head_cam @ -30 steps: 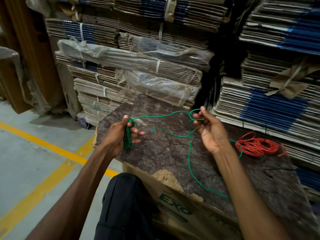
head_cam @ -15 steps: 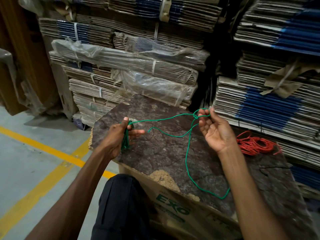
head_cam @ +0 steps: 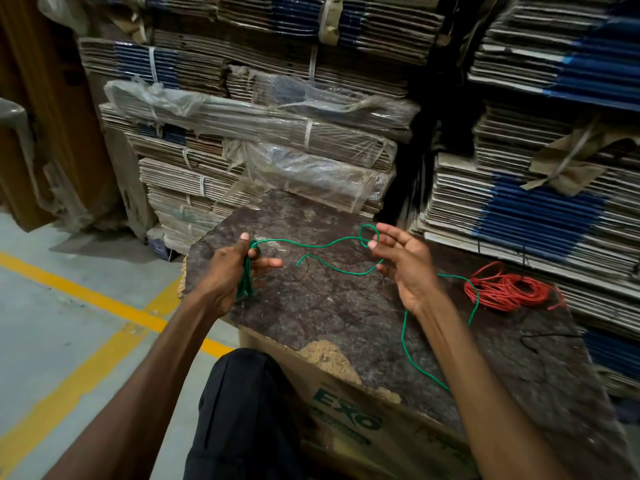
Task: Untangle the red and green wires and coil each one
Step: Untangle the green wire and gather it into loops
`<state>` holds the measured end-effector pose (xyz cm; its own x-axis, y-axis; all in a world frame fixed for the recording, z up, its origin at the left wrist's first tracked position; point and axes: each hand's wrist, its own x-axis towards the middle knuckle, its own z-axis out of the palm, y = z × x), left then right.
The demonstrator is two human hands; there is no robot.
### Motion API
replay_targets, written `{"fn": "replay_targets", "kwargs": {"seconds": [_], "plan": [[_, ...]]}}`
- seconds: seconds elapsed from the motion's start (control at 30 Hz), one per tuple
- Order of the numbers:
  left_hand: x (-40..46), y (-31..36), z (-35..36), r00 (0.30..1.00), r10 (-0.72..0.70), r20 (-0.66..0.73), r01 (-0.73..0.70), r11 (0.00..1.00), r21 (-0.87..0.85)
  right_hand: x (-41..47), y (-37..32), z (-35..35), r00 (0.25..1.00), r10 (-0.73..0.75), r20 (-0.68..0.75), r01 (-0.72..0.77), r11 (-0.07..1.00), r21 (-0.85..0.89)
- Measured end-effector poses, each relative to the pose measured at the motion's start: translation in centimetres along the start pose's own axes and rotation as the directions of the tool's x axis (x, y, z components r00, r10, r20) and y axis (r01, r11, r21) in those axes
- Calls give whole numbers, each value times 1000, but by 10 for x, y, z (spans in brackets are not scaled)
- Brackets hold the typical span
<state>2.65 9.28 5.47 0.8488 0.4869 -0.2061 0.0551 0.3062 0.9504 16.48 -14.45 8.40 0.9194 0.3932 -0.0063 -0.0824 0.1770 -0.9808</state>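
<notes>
My left hand (head_cam: 232, 271) grips a short bundle of green wire (head_cam: 304, 242) loops, held upright over the left corner of the dark board (head_cam: 332, 306). From it the green wire runs right to a small loop pinched at the fingertips of my right hand (head_cam: 403, 263), which is raised palm-up with the other fingers spread. The rest of the green wire trails down behind my right forearm and across the board. The red wire (head_cam: 507, 289) lies coiled on the board's right side, apart from both hands.
The board rests on a cardboard box (head_cam: 346, 417) printed EXO. Stacks of flattened cartons (head_cam: 263, 133) rise right behind and to the right. Grey floor with yellow lines (head_cam: 90, 299) lies to the left. My dark-trousered knee (head_cam: 242, 403) is below the board's edge.
My right hand has lifted a little and its fingers have opened, keeping the small green loop at the fingertips. My left hand holds the bundle as before.
</notes>
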Motion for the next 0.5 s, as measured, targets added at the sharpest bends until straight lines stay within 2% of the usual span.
{"fn": "replay_targets", "kwargs": {"seconds": [0.13, 0.2, 0.33, 0.5], "plan": [[-1, 0, 0, 1000, 13, -4, -13, 998, 63, 12, 17, 3, 986, -129, -107, 93, 952, -291], [-1, 0, 0, 1000, 9, -4, -9, 998, 67, 15, 22, 2, 978, -166, -123, 117, 935, -334], [0, -1, -2, 1000, 16, 0, -16, 999, 46, 16, 19, 0, 985, -118, -126, 93, 978, -187], [4, -2, -7, 1000, 2, -5, -2, 1000, 10, 14, 1, -7, 990, -18, -137, 3, 994, -107]]}}
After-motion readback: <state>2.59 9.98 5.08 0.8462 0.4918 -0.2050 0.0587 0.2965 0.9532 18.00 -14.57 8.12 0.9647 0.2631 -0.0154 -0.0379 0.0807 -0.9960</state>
